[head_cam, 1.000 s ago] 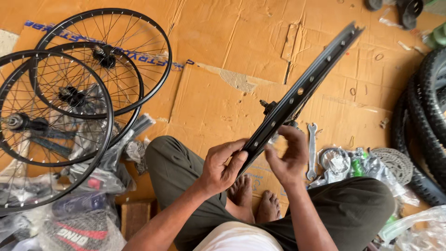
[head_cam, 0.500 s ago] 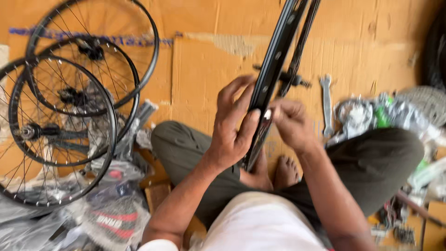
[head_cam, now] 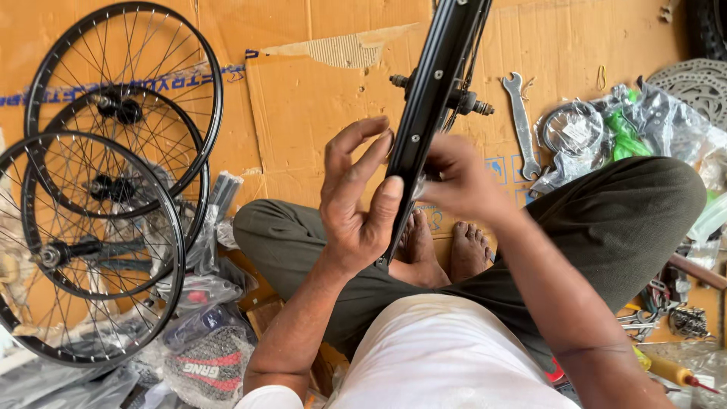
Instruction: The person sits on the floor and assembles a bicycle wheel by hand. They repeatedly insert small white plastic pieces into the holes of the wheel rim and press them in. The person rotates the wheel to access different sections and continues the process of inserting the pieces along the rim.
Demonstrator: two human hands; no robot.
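Observation:
I sit cross-legged on cardboard and hold a black spoked bicycle wheel (head_cam: 432,98) edge-on, nearly upright, in front of me. Its hub and axle (head_cam: 463,102) stick out behind the rim. My left hand (head_cam: 356,204) steadies the rim's lower left side with the thumb and palm, fingers spread upward. On the rim's right side, my right hand (head_cam: 462,182) has its fingers pinched at the rim near a spoke hole; what they pinch is hidden.
Three black spoked wheels (head_cam: 113,174) lie stacked at the left. A flat spanner (head_cam: 522,121) lies on the cardboard (head_cam: 303,98) right of the hub. Plastic bags with parts (head_cam: 621,129) sit at the right, more bags (head_cam: 204,356) at lower left, tools (head_cam: 666,318) by my right knee.
The wheel has swung from a slant to nearly upright and come closer. Both hands have shifted along the rim, the left one opening its fingers.

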